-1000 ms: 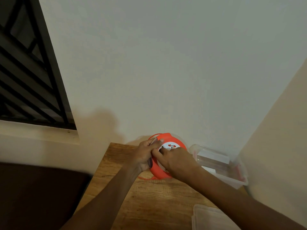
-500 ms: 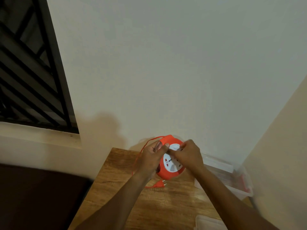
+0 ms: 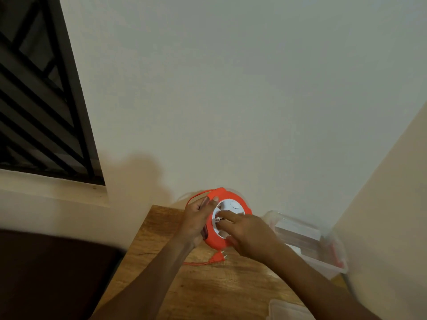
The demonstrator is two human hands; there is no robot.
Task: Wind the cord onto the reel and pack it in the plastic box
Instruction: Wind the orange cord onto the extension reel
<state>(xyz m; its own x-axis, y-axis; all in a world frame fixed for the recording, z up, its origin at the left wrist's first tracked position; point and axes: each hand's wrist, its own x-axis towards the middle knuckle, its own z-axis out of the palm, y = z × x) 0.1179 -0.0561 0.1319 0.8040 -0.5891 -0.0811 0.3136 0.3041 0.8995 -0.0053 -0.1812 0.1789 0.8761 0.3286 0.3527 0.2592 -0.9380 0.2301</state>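
Observation:
An orange cord reel (image 3: 227, 197) with a white socket face stands on edge above the wooden table (image 3: 208, 287), close to the wall. My left hand (image 3: 196, 221) grips its left rim, thumb on the top edge. My right hand (image 3: 245, 229) lies over the white face, fingers pressed on the hub. A thin orange cord (image 3: 196, 263) loops round the left of the reel and trails on the table. Its orange plug (image 3: 217, 258) lies just below the reel. The clear plastic box (image 3: 323, 262) sits open to the right of the reel.
A clear plastic lid (image 3: 286, 311) lies at the table's near right edge. The wall stands right behind the reel, and a second wall closes the right side. A dark barred window (image 3: 34, 112) is at the upper left. Dark floor (image 3: 46, 278) lies left of the table.
My right hand has swung round the white face from its top to its lower right, turning the hub. The plug has come into view and lies closer under the reel.

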